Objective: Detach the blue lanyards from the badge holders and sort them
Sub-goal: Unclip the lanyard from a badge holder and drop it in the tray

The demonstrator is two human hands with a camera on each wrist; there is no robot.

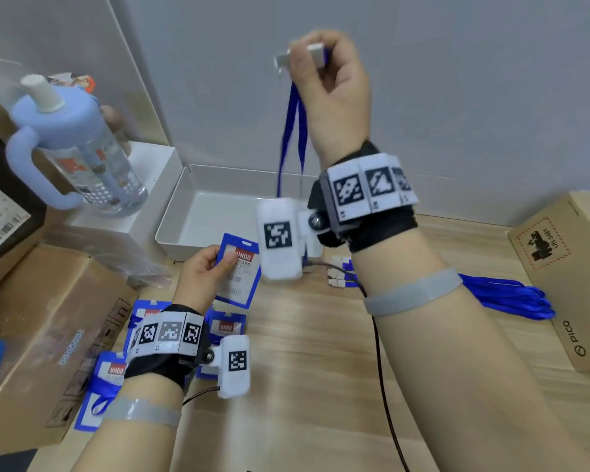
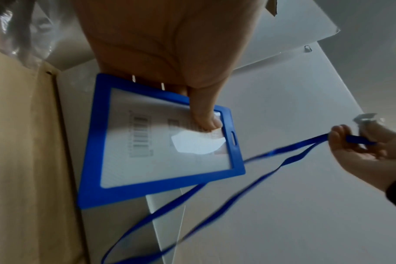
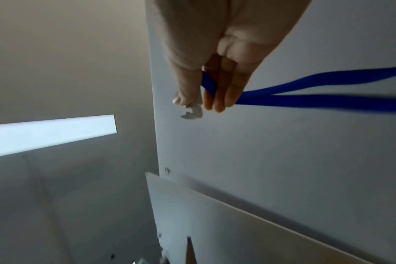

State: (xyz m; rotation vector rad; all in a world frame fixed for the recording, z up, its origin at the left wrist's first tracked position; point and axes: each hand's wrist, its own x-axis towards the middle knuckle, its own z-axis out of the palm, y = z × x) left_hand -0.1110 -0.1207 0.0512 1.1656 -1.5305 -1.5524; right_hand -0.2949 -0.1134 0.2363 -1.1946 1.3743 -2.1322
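My left hand [image 1: 206, 270] grips a blue-framed badge holder [image 1: 241, 267] low over the table; in the left wrist view the thumb [image 2: 206, 117] presses on the badge holder's [image 2: 156, 148] clear window. My right hand [image 1: 324, 73] is raised high and pinches the clip end of a blue lanyard [image 1: 292, 137], whose loop hangs down free of the holder. In the right wrist view the fingers [image 3: 217, 96] pinch the lanyard strap [image 3: 317, 100] and the metal clip [image 3: 193, 112] sticks out below the thumb. The left wrist view shows the lanyard [image 2: 215, 200] trailing from my right hand [image 2: 359, 148].
Several badge holders [image 1: 223, 327] lie near my left wrist. A bundle of blue lanyards [image 1: 511, 298] lies at right with white clips [image 1: 338, 272]. A white tray [image 1: 181, 212] stands at the back, a blue bottle [image 1: 79, 144] at left, cardboard boxes [image 1: 566, 274] either side.
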